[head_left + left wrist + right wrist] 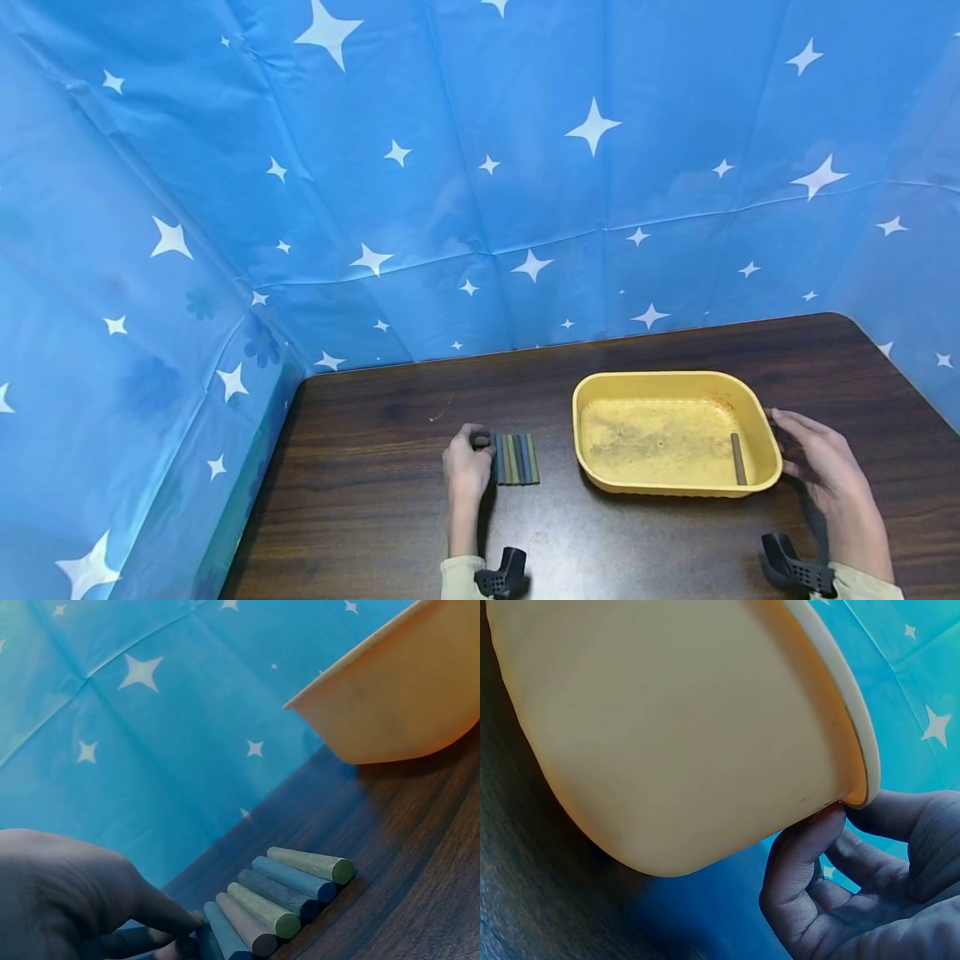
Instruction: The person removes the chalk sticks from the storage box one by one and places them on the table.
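My left hand point(467, 462) is at the left end of a row of chalk sticks point(517, 459) in dull blue, grey and green, lying side by side on the table. In the left wrist view, its finger and thumb pinch the end chalk stick point(208, 943), which is mostly hidden by the fingertips. At the right end of a yellow plastic basin point(660, 486), my right hand point(821, 458) holds the rim; the right wrist view has curled fingers point(802, 862) against the outer wall under the lip. One brown chalk stick point(738, 458) lies inside the basin near its right wall.
The dark wood-grain table point(360, 500) meets a blue star-patterned curtain point(480, 208) at its back and left sides. The basin stands to the right of the chalk row. Black wrist mounts point(504, 573) sit by both sleeves.
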The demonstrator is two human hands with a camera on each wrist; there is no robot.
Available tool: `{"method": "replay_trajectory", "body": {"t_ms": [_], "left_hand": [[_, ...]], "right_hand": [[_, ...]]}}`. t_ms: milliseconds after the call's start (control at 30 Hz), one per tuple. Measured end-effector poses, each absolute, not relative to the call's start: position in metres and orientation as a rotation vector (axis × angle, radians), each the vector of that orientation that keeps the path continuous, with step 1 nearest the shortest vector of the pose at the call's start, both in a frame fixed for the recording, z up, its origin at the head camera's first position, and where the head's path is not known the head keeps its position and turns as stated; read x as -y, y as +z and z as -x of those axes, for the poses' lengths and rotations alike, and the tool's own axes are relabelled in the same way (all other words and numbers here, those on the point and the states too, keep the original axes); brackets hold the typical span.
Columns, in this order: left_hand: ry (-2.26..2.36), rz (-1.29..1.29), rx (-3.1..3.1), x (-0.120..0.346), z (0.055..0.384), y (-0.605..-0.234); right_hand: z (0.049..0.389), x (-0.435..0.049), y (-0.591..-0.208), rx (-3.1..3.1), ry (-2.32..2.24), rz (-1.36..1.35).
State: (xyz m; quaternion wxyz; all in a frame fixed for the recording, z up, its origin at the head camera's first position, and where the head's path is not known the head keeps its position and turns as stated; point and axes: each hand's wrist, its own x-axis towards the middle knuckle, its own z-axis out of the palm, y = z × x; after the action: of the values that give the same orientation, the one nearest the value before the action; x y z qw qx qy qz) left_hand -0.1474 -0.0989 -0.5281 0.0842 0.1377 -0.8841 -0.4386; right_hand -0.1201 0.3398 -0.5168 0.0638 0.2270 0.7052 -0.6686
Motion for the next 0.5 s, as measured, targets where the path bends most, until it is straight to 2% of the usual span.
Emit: {"method": "replay_trajectory", "body": {"t_ms": [233,500], "left_hand": [[-1.299,-0.378,2.627,0.093,0.148,-0.516],[-1.534,-0.122,2.463,0.052,0.147,-0.487]], "right_hand": [[0.121,-0.339,-0.515,-2.123,-2.016,-0.689],[0.120,-0.339,-0.516,-2.138,-1.996,-0.684]]}}
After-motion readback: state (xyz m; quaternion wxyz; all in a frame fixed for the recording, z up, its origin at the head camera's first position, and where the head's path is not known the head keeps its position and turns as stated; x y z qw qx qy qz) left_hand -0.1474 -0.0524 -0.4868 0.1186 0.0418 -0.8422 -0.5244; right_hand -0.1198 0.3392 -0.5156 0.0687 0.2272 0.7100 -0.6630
